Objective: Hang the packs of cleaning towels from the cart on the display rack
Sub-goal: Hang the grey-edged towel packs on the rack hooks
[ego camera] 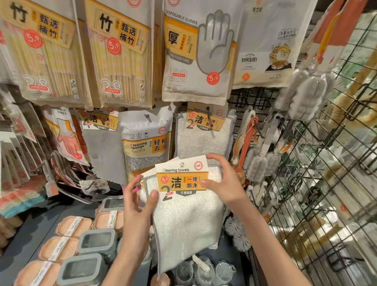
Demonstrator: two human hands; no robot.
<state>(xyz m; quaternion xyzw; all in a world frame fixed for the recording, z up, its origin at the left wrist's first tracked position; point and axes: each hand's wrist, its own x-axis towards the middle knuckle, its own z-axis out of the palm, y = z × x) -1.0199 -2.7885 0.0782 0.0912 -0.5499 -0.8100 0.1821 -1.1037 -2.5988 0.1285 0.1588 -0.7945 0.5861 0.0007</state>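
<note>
Head view shows us holding a white fluffy cleaning-towel pack with an orange and white card header (pixel 183 202) up in front of the display rack, roughly at the centre of the picture. The pack hangs upright in the air, its header at the top and its cloth body trailing down over the shelf edge.

Our right hand (pixel 222 181) pinches the header's right end: the thumb lies on the printed face and the forefinger curls over the top corner, with the forearm rising from the lower right. Our left hand (pixel 138 206) grasps the pack's left edge just under the header, thumb pressed on the front of the cloth, the other fingers bent behind it; that forearm comes up from the lower left.

Just above and behind the pack, a matching white towel pack with the same orange label (pixel 205 132) already hangs on a black wire hook. To its left hangs a cleaning sponge bag in white and yellow (pixel 147 137), then a grey cloth pack (pixel 105 150). Higher up sits a white disposable-gloves bag printed with a grey hand (pixel 202 46). Below our arms, the dark shelf (pixel 31 232) carries peach soap dishes (pixel 74 226) and grey rectangular lidded boxes (pixel 97 241). A black wire grid panel (pixel 322 176) runs along the right.
</note>
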